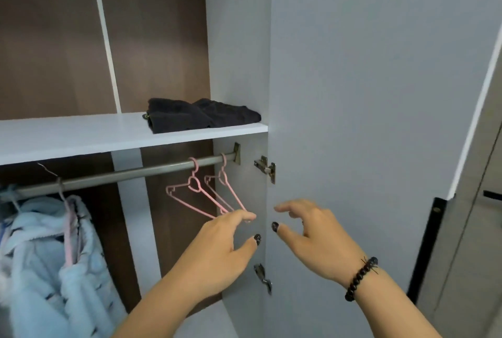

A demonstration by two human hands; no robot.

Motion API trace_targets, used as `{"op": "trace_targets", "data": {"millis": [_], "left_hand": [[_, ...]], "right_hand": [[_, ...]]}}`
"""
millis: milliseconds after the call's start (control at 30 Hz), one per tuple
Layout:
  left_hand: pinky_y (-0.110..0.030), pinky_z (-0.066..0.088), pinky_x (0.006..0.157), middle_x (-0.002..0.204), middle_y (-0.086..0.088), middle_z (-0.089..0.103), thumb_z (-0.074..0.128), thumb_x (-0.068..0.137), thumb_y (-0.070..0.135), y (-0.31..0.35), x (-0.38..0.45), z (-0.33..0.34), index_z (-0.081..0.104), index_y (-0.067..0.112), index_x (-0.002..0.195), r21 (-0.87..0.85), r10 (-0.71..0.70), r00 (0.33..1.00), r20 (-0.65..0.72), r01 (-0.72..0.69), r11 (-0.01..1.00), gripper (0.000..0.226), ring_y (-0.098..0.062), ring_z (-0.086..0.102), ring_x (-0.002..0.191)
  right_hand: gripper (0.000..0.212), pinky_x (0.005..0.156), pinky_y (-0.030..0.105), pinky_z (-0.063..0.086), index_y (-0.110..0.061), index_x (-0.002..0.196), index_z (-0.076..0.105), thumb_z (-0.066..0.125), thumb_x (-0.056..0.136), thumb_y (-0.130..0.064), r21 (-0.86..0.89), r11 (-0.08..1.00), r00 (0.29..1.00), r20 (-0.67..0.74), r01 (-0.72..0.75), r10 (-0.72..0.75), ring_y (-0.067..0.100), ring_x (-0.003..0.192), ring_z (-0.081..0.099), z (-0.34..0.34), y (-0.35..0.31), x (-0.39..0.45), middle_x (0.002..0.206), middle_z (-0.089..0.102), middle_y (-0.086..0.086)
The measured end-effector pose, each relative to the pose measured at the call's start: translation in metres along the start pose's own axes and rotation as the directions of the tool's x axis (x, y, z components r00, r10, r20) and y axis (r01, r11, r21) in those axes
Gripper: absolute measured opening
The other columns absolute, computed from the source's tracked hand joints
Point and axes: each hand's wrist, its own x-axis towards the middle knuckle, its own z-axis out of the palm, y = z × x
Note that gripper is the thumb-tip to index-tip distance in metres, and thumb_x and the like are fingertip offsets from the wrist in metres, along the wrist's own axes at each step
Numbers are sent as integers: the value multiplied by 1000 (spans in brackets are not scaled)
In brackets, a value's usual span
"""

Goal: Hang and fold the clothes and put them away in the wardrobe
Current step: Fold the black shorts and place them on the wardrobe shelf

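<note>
Neither hand has a grip yet: left hand (228,240) reaches with loose fingers, fingertips touching or just at the lower end of the pink hangers (206,193), nothing pinched that can be seen. Right hand (312,234) hovers just beside it, fingers spread and empty (probably ready to steady or take a hanger). Both hangers hang bare on the rail (130,174) above the left hand, parked at the rail's right end, likely kept free for the next garment. Well to the left, a blue fleece robe (54,250) already hangs on the same rail. Folded black clothes (201,115) sit on the shelf (81,136) above. Open door (353,93) stands behind the right hand.
</note>
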Motion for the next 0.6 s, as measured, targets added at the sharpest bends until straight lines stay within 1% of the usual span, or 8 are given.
{"op": "trace_targets", "data": {"millis": [133, 233, 300, 400, 433, 500, 533, 600], "left_hand": [[-12, 41, 76, 128, 28, 42, 54, 93, 43, 29, -34, 34, 41, 49, 130, -37, -44, 999, 15, 45, 998, 40, 1, 58, 78], [-15, 47, 77, 123, 30, 44, 54, 93, 40, 58, -60, 66, 43, 48, 129, -78, -79, 996, 35, 82, 994, 39, 3, 46, 72], [-15, 47, 79, 122, 31, 45, 54, 93, 39, 81, -79, 90, 45, 47, 128, -98, -99, 994, 43, 103, 990, 37, 5, 46, 72], [-6, 41, 74, 117, 37, 47, 56, 92, 38, 119, -108, 126, 50, 46, 124, -151, -109, 993, 45, 114, 982, 33, 8, 49, 73], [-4, 40, 74, 115, 40, 47, 56, 92, 37, 133, -118, 139, 51, 47, 121, -173, -102, 993, 51, 110, 979, 32, 8, 51, 74], [-6, 38, 88, 114, 41, 49, 57, 92, 33, 161, -137, 166, 54, 46, 118, -217, -81, 994, 76, 96, 971, 30, 14, 53, 91], [-10, 37, 95, 116, 38, 52, 58, 92, 31, 174, -146, 179, 55, 44, 118, -236, -74, 992, 97, 96, 967, 29, 14, 52, 102], [-17, 36, 101, 119, 32, 56, 58, 91, 30, 202, -164, 204, 57, 41, 119, -278, -81, 985, 155, 122, 953, 30, 8, 51, 112]], "right_hand": [[37, 89, 15, 40, -34, 131, 46, 47, 95, -42, -18, 1000, 1000, -11, 6, -7, -12, 85, 44, -14, 17, -59, 133, 44, -22], [39, 94, 14, 40, -36, 134, 42, 45, 96, -43, -32, 999, 1000, 3, -1, 1, -10, 95, 48, -30, 36, -108, 135, 40, -24], [39, 93, 11, 38, -37, 135, 41, 44, 96, -42, -35, 999, 1000, 7, -15, 15, -8, 95, 46, -44, 53, -144, 135, 39, -24], [38, 94, 12, 38, -37, 134, 41, 44, 96, -41, -41, 998, 998, 39, -55, 57, -6, 102, 46, -69, 79, -199, 135, 40, -23], [38, 94, 14, 40, -36, 134, 41, 44, 96, -40, -47, 996, 995, 58, -75, 78, -6, 97, 47, -77, 88, -217, 135, 41, -22], [38, 89, 16, 42, -34, 134, 42, 45, 97, -39, -64, 990, 988, 92, -122, 128, -5, 79, 44, -93, 107, -255, 135, 43, -19], [38, 88, 17, 43, -33, 134, 43, 45, 97, -39, -76, 986, 983, 101, -147, 154, -3, 78, 44, -100, 117, -274, 135, 43, -18], [38, 90, 18, 43, -31, 135, 43, 43, 98, -37, -97, 975, 972, 105, -199, 209, 1, 98, 51, -115, 134, -310, 136, 43, -16]]}}
